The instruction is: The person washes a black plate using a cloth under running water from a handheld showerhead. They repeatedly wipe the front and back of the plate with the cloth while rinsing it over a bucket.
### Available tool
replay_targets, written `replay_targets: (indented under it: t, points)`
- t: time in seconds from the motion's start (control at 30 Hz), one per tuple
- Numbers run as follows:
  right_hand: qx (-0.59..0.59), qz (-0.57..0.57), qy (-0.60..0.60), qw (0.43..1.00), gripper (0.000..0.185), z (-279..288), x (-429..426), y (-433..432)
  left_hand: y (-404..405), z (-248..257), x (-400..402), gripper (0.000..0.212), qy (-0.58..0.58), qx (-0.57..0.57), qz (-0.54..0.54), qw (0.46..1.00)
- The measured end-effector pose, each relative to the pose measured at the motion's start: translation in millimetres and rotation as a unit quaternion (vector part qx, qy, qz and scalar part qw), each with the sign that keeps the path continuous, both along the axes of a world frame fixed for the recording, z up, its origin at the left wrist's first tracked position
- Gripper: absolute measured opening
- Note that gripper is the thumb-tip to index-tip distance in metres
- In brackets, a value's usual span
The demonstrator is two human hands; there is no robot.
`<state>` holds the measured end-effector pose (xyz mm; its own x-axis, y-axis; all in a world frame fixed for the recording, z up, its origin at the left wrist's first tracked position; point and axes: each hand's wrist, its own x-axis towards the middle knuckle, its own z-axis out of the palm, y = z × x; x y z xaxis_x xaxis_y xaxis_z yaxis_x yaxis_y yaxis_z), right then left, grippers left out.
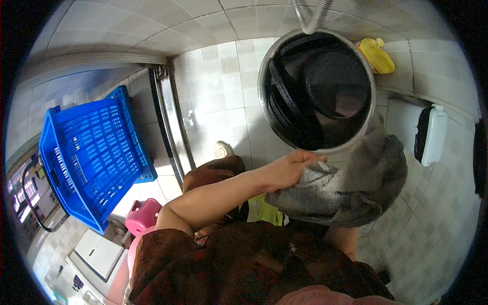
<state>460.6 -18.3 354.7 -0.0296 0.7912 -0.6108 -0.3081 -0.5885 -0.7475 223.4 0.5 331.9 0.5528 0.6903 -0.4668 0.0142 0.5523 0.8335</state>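
Observation:
My left hand (293, 169) pinches the edge of a grey cloth (366, 183), which looks like knitted fabric and hangs bunched in front of me. My right forearm (342, 241) runs in under the cloth, and the hand itself is hidden there. Just beyond my left hand stands a round metal-rimmed tub (263, 91) on the tiled floor. Inside it I see dark liquid (335, 82) and what looks like dark fabric (289, 103) along its left side. The cloth's upper part lies close to the tub's near right rim; I cannot tell whether they touch.
A corrugated hose (319, 15) comes down at the tub's far rim. Beside the tub lies a yellow plastic bottle (377, 57). A metal door track (171, 114) crosses the floor at left, with a blue plastic basket (95, 145) and a pink stool (143, 217) beyond it.

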Motion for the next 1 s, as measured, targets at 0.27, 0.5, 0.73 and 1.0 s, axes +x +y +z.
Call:
replay_targets:
  t: [0.27,0.5,0.73,1.0]
  points:
    - [0.111,0.006,-0.009,0.994,0.040,23,2,24,-18,-25,23,0.035,-0.120,-0.033,0.018,0.992]
    - [0.179,-0.009,0.008,0.984,0.040,52,19,3,-65,11,28,0.059,0.044,0.104,-0.034,0.993]
    - [0.227,-0.034,0.001,0.973,0.039,77,46,-31,-103,14,1,0.049,0.167,0.011,0.033,0.985]
    - [0.330,-0.087,-0.172,0.924,0.038,130,104,-42,-109,83,-24,0.041,0.159,0.078,0.120,0.977]
